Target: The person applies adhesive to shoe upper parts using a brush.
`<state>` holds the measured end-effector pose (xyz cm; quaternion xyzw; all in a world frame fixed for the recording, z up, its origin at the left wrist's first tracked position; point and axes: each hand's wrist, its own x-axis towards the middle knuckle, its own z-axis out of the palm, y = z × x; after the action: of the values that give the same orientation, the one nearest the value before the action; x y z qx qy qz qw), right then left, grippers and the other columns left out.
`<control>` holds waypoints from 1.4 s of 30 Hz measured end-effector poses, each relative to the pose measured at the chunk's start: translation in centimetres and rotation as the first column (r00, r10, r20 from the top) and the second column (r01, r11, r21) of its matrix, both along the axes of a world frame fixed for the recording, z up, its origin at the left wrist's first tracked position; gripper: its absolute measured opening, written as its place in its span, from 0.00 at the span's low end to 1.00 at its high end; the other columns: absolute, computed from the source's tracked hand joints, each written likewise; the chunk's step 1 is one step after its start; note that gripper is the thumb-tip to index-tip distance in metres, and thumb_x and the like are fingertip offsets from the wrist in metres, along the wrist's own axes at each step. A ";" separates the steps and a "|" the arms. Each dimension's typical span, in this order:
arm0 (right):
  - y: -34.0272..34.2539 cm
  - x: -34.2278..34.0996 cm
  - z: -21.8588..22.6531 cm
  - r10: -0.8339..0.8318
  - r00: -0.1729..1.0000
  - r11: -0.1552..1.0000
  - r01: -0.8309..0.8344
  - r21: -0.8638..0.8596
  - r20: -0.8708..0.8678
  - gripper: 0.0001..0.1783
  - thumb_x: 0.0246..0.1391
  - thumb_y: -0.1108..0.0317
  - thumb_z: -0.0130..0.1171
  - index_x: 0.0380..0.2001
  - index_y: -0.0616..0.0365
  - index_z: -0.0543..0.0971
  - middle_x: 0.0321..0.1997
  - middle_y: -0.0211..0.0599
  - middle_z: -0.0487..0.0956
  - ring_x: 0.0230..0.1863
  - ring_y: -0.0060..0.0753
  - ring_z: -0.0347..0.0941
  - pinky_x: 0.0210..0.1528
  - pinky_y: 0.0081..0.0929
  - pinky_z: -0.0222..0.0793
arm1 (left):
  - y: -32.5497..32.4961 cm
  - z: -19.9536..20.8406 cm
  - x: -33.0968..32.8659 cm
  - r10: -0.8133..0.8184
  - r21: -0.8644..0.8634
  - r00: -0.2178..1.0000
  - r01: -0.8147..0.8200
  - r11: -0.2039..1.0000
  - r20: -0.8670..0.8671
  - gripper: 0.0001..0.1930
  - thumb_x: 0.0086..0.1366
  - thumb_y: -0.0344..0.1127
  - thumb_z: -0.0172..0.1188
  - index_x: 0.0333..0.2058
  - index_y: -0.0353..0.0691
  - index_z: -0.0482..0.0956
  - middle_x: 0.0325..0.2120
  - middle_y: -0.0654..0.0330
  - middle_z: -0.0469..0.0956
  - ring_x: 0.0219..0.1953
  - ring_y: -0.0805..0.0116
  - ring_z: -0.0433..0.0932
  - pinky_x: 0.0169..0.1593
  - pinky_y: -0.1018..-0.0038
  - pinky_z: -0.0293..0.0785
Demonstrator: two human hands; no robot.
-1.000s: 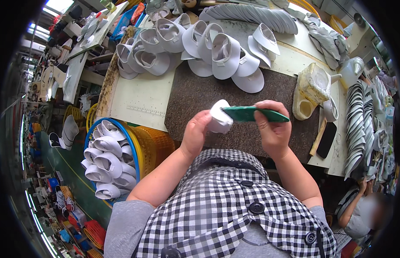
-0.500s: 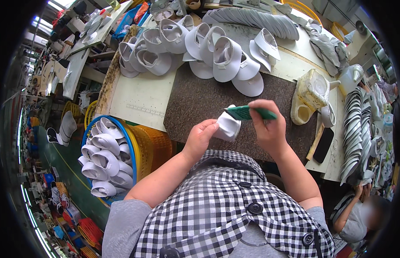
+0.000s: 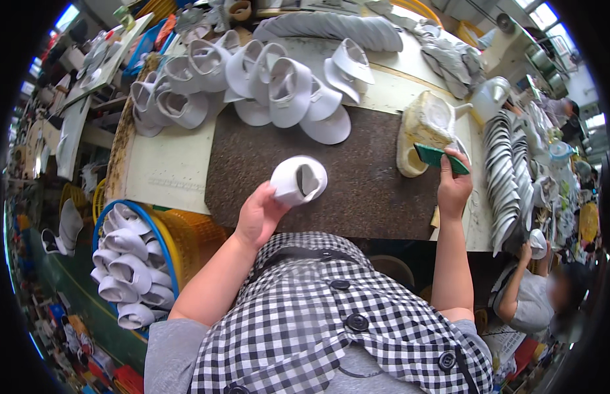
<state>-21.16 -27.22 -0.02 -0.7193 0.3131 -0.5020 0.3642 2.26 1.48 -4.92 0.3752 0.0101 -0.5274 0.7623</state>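
Note:
My left hand (image 3: pixel 260 213) grips a white rounded piece, like a shoe upper (image 3: pixel 286 178), by its near left edge and holds it above the dark brown mat (image 3: pixel 370 190). The piece's opening faces right. In my right hand (image 3: pixel 454 190) a flat green brush-like tool (image 3: pixel 431 155) is pinched between thumb and fingers. It is held at the right, in front of a cream, glue-crusted container (image 3: pixel 428 121); whether they touch I cannot tell. Similar white uppers (image 3: pixel 288 92) stand in a cluster beyond the mat.
A blue-rimmed yellow basket (image 3: pixel 187 230) of white uppers stands at my left. Stacked white pieces line the table's back (image 3: pixel 328 31) and right side (image 3: pixel 502 177). A translucent jug (image 3: pixel 492 95) stands at the back right. A co-worker (image 3: pixel 531 289) sits at the lower right.
My right hand has moved right with the green tool, away from the white upper. My left hand has turned the upper so its opening shows. The whole view has shifted.

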 end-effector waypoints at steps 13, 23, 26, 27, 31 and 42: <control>-3.5 -4.4 -7.3 -0.241 0.957 0.918 0.279 0.280 -0.164 0.10 0.61 0.71 0.56 0.45 0.59 0.74 0.39 0.37 0.77 0.35 0.25 0.76 0.31 0.23 0.78 | 1.1 -0.3 -0.5 -0.220 0.208 0.965 0.187 0.960 0.146 0.20 0.68 0.35 0.49 0.55 0.30 0.70 0.47 0.54 0.77 0.48 0.66 0.76 0.57 0.68 0.69; 11.7 7.1 -0.1 0.467 0.878 0.670 -0.428 0.607 0.103 0.09 0.60 0.72 0.57 0.43 0.60 0.72 0.38 0.36 0.75 0.34 0.23 0.75 0.34 0.23 0.76 | -0.5 2.1 -1.4 -0.363 0.271 0.910 0.305 0.913 0.198 0.21 0.67 0.32 0.47 0.55 0.28 0.70 0.47 0.54 0.77 0.48 0.67 0.76 0.55 0.70 0.70; 12.0 8.2 -0.1 0.454 0.891 0.828 -0.414 0.378 -0.018 0.09 0.58 0.74 0.57 0.42 0.60 0.73 0.36 0.37 0.76 0.34 0.24 0.76 0.35 0.23 0.74 | -0.8 2.2 -1.4 -0.360 0.265 0.914 0.305 0.915 0.189 0.21 0.67 0.32 0.46 0.56 0.27 0.69 0.48 0.53 0.77 0.48 0.67 0.76 0.55 0.71 0.70; 12.1 8.5 0.3 0.447 0.895 0.877 -0.433 0.208 -0.020 0.09 0.57 0.75 0.58 0.42 0.59 0.74 0.35 0.37 0.77 0.34 0.25 0.76 0.35 0.24 0.73 | -0.8 2.4 -1.4 -0.338 0.240 0.927 0.295 0.925 0.165 0.21 0.67 0.32 0.46 0.55 0.27 0.69 0.48 0.53 0.77 0.49 0.67 0.76 0.55 0.71 0.70; 13.8 7.2 2.5 0.700 0.614 0.640 -0.766 -0.062 -0.365 0.11 0.51 0.80 0.59 0.39 0.59 0.76 0.33 0.46 0.78 0.37 0.43 0.79 0.40 0.30 0.74 | -0.4 2.2 -1.2 -0.314 0.275 0.939 0.267 0.924 0.142 0.20 0.67 0.31 0.46 0.55 0.28 0.70 0.48 0.52 0.77 0.48 0.66 0.77 0.55 0.72 0.70; 10.8 10.9 -6.8 0.300 0.948 0.903 -0.248 0.350 -0.104 0.09 0.58 0.75 0.56 0.43 0.60 0.73 0.35 0.40 0.77 0.35 0.31 0.76 0.40 0.24 0.70 | 2.1 -3.3 0.6 -0.175 0.148 0.984 0.176 0.973 -0.019 0.22 0.65 0.30 0.41 0.54 0.23 0.68 0.48 0.46 0.76 0.51 0.57 0.76 0.56 0.62 0.73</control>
<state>-10.30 -16.45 -6.77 -0.7212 0.3161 -0.3280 0.5218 2.84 3.61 -8.24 0.4290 0.0185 -0.5914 0.6826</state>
